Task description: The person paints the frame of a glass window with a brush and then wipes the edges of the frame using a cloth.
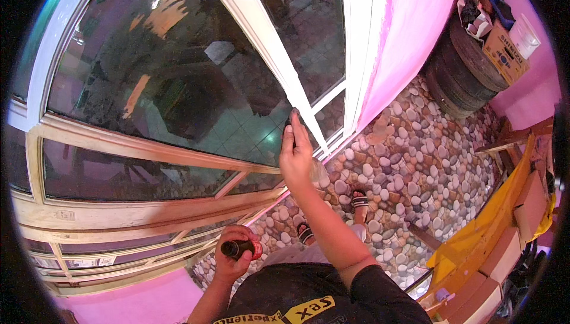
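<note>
My left hand (230,267) is wrapped round a small dark brown bottle (240,248) with a red label, held low in front of my body with its round end tipped up. My right hand (296,155) reaches forward to the white frame (284,69) of a glass door or window. Its fingers are pressed together and point up along the frame's edge, and the fingertips look darkened. Something small and dark shows by the thumb, too hidden to name. The large dark glass pane (196,69) beside this hand reflects a hand and the room.
A pink wall (409,21) stands right of the frame. Stacked tyres (460,75) and a cardboard box (504,54) fill the far right corner. Yellow sheeting (475,235) and brown boxes (499,256) line the right side. My sandalled feet (360,200) stand on a pebble-patterned floor (409,164).
</note>
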Available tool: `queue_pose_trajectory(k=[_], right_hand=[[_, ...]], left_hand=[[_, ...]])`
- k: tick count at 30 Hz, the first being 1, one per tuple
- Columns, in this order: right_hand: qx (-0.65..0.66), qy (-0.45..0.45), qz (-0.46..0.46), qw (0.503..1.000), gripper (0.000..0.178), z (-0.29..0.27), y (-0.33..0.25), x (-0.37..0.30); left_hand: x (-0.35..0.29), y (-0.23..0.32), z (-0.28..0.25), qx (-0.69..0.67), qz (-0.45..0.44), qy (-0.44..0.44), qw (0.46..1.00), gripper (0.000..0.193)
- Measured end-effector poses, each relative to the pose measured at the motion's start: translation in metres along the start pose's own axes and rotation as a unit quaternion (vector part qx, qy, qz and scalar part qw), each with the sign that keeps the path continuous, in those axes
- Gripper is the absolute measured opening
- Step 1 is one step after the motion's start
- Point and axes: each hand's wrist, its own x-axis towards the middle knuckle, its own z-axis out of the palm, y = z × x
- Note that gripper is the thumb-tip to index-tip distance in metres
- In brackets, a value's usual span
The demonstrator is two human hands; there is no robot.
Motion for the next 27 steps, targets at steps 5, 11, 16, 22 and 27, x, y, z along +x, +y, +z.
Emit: queue_pose_trajectory(k=[5,11,16,22,27], right_hand=[[-0.01,0.036,-0.066,0.997,0.039,0.005,-0.007,0.002],[-0.021,0.032,-0.038,0.999,0.039,0.005,-0.019,0.002],[-0.071,0.067,-0.106,0.99,0.036,0.008,-0.026,0.004],[-0.047,0.075,-0.123,0.988,0.036,0.009,-0.034,0.008],[-0.022,0.016,-0.085,0.996,0.037,0.002,-0.055,0.004]], left_hand=[[0.0,0.002,0.001,-0.002,-0.004,0.0,1.0,0.032],[0.002,0.004,0.0,0.016,0.013,0.002,1.0,0.032],[0.001,0.003,0.001,0.006,0.011,-0.002,1.0,0.033],[0.0,-0.002,0.002,-0.003,0.015,-0.004,1.0,0.036],[-0.002,-0.004,0.002,0.007,0.003,-0.004,1.0,0.034]])
